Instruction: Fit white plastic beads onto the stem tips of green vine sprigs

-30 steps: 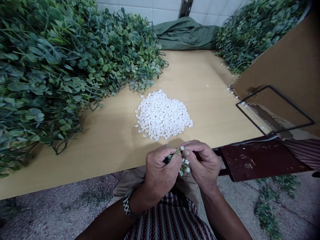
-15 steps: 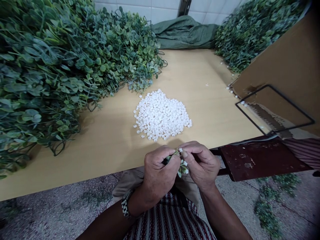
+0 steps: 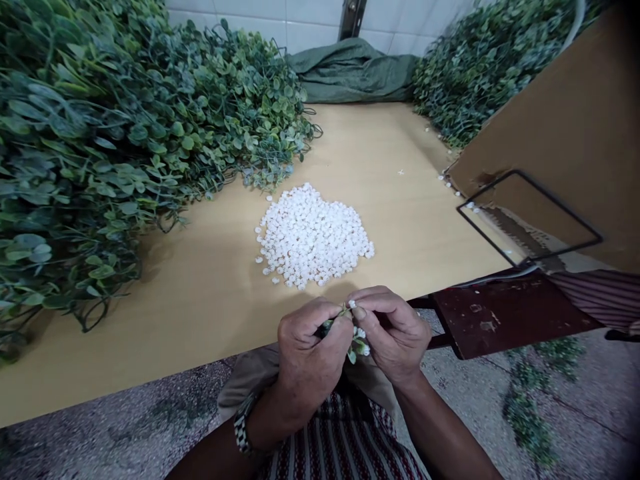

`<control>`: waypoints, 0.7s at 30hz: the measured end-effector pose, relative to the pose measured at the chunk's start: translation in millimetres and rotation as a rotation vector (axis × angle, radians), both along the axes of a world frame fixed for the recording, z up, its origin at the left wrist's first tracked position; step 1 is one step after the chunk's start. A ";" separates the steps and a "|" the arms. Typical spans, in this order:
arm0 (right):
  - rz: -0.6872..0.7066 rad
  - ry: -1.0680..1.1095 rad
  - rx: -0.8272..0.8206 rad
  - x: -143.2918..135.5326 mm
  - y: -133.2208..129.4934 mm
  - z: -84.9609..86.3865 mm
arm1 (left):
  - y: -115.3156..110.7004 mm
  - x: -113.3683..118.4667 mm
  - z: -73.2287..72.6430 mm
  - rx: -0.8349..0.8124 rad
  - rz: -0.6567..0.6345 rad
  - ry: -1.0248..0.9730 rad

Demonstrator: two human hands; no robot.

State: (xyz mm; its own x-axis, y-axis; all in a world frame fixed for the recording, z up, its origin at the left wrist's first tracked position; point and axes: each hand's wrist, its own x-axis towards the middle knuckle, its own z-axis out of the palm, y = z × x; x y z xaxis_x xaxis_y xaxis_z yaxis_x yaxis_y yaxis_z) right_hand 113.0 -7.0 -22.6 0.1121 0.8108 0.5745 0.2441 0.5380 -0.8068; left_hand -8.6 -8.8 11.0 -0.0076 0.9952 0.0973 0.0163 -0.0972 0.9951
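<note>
My left hand [image 3: 315, 353], with a watch on the wrist, pinches a small green sprig [image 3: 354, 348] that carries a few white blossoms. My right hand [image 3: 395, 330] is closed at its fingertips on a tiny white flower piece [image 3: 352, 304], right beside the left fingertips. Both hands are close together just off the table's front edge. Beyond them a heap of small white flower pieces [image 3: 313, 237] lies on the wooden table [image 3: 210, 293]. Part of the sprig is hidden behind my left fingers.
Piles of green leafy stems [image 3: 125, 133] cover the table's left side; another pile [image 3: 480, 73] is at the back right. A green cloth [image 3: 353, 72] lies at the back. At right are a cardboard sheet [image 3: 560, 147], a black wire frame [image 3: 560, 200] and a dark red stool [image 3: 510, 313].
The whole view has shifted slightly, so the table, heap and hands appear a little farther left. Both hands keep their pinch, with hardly any change between them.
</note>
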 end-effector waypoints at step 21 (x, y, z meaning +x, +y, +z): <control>0.135 0.178 -0.074 1.6 3.0 -5.5 | -0.2 1.6 2.1 -0.001 0.031 -0.005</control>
